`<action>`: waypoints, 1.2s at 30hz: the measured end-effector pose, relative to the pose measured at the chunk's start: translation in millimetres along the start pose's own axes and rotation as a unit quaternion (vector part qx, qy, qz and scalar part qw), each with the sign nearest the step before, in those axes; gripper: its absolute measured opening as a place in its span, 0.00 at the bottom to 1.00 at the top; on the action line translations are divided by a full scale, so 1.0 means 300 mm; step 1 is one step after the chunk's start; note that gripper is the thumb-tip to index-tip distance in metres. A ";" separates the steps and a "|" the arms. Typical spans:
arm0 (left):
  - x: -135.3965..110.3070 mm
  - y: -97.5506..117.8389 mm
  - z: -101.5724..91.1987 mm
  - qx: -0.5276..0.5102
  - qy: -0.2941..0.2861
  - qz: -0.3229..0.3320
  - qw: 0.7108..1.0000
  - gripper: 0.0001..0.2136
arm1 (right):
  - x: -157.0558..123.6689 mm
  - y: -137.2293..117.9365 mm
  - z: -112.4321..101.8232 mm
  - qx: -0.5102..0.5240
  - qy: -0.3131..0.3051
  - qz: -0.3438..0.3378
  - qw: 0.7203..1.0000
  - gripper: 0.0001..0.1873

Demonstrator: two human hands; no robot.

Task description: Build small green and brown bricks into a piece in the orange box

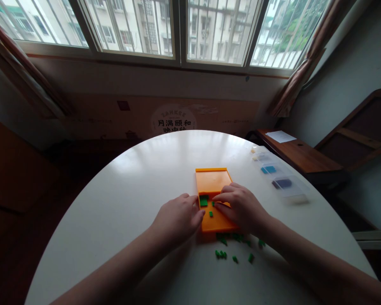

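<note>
Barred windows (214,31) are lining the far wall, pinkish curtains (300,82) are hanging at both sides, and a printed panel (114,114) is standing below the sill. A white round table (114,203) is filling the foreground. To its right, a brown desk (307,154) is supporting a white sheet (281,136). Through the head view I am monitoring an orange tray (211,180), which is lying flat on the table between both hands. A cross ridge is dividing it into a far and a near section. In the near section, a green block (203,201) is sitting at the far left corner, and a green piece (211,214) is lying nearer the viewer. The left hand (179,216) is touching the tray's left edge, thumb and fingers standing apart and enclosing nothing. The right hand (243,205) is reaching over the right edge; its thumb and forefinger are pinching a small green brick (213,203). I cannot tell whether that brick is resting on the tray floor. Loose green bricks (250,257) are lying scattered before the near edge. A clear compartment box (295,188) is standing well to the right, containing a blue item (268,169) and a dark item (282,183).
</note>
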State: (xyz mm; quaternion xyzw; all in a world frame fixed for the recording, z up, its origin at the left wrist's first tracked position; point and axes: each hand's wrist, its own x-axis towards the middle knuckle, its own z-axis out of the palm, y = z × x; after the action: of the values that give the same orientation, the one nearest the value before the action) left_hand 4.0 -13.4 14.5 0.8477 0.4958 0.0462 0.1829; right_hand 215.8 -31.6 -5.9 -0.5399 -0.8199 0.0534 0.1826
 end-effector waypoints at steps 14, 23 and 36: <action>-0.001 0.003 -0.003 -0.002 -0.007 -0.001 1.000 0.13 | -0.018 0.004 -0.002 0.035 -0.007 -0.040 0.999 0.10; -0.001 0.006 -0.006 0.011 -0.009 0.000 1.000 0.13 | -0.004 -0.013 0.021 0.025 0.004 -0.029 0.999 0.11; 0.000 0.008 -0.007 0.013 -0.014 -0.007 1.000 0.13 | -0.003 -0.011 0.031 0.022 0.018 -0.025 0.999 0.11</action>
State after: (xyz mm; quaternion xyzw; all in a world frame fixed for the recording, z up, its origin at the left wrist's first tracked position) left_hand 5.5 -14.1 17.3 0.8470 0.4997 0.0264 0.1796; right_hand 210.0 -32.7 -13.9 -0.5156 -0.8287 0.0572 0.2100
